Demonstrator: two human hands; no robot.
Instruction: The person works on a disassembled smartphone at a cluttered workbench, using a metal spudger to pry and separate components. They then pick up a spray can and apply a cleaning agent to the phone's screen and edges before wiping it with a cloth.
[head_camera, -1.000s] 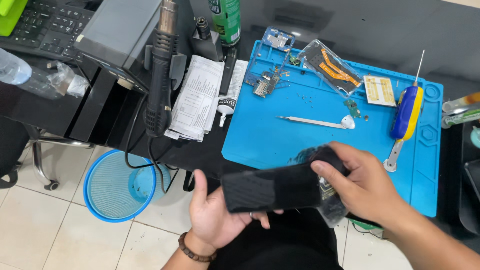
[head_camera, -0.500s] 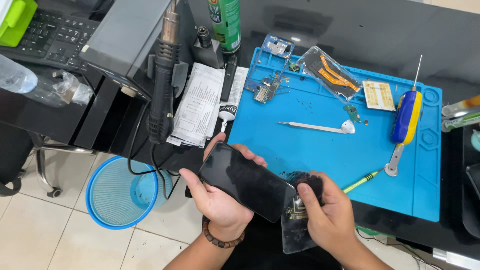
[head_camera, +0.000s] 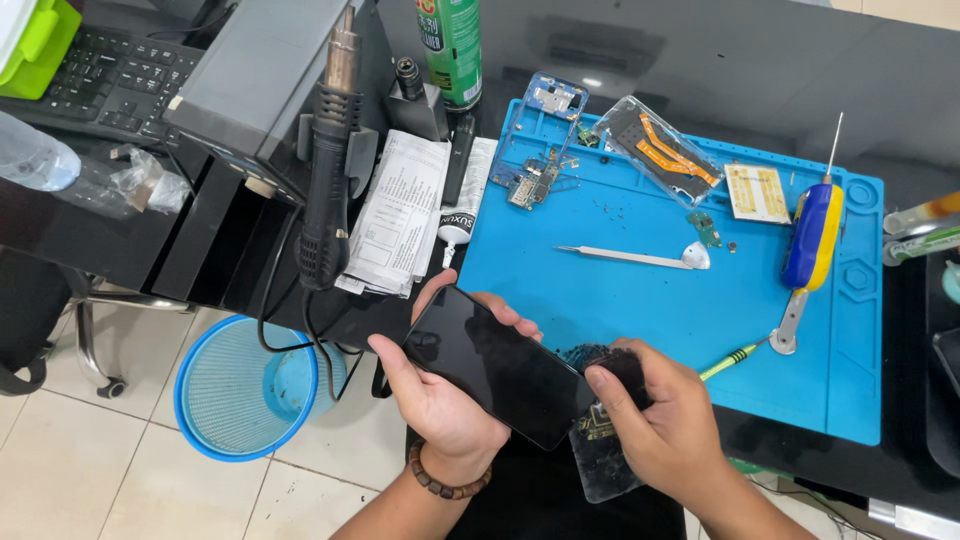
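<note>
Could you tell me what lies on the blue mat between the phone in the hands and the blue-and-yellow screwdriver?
In the head view, between the phone and the blue-and-yellow screwdriver lies bare blue mat, with the tweezers just above that line.

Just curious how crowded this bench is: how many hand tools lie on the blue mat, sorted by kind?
Tweezers: 1
Blue and yellow screwdriver: 1
Thin green-handled screwdriver: 1
Flat metal pry tool: 1
Total: 4, all on the blue mat.
</note>
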